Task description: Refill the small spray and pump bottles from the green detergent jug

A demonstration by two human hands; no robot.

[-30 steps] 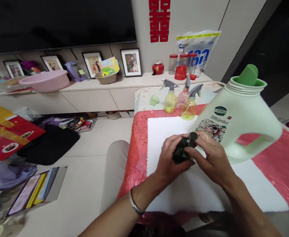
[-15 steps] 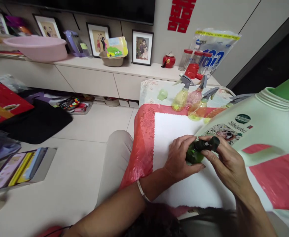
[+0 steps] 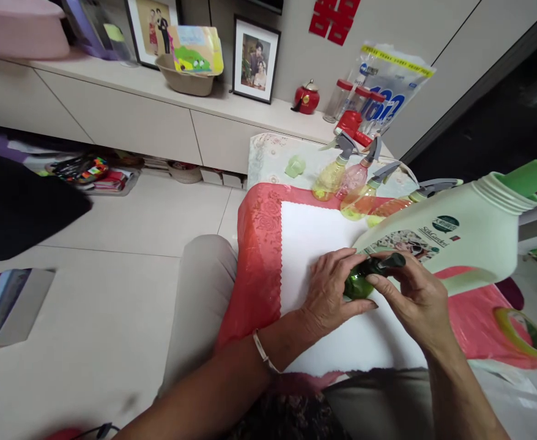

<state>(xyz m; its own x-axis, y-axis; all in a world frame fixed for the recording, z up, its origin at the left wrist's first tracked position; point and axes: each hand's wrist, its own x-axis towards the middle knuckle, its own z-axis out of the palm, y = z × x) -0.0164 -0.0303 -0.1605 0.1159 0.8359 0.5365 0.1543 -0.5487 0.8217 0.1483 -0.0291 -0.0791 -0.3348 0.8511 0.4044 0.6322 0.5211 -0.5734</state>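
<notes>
A small green pump bottle (image 3: 356,286) with a black pump head (image 3: 390,263) stands on the white mat (image 3: 307,229). Around the bottle's near and left side curls my left hand (image 3: 330,290), thumb toward me. My right hand (image 3: 418,299) grips the black pump top between thumb and fingers; its fingertips are partly hidden behind it. Just beyond my hands is a large pale green jug (image 3: 474,226) with a label, its mouth open and a green piece sticking out.
Several spray bottles (image 3: 330,177) stand along the table's far edge, near a light green cap (image 3: 295,165). A roll of tape (image 3: 523,336) lies at right on the red cover (image 3: 257,263). Behind runs a cabinet (image 3: 144,107) with a red jar (image 3: 306,98) and picture frames.
The view has turned to the right, bringing the tape roll into sight. Both hands keep their hold on the pump bottle, with little visible movement.
</notes>
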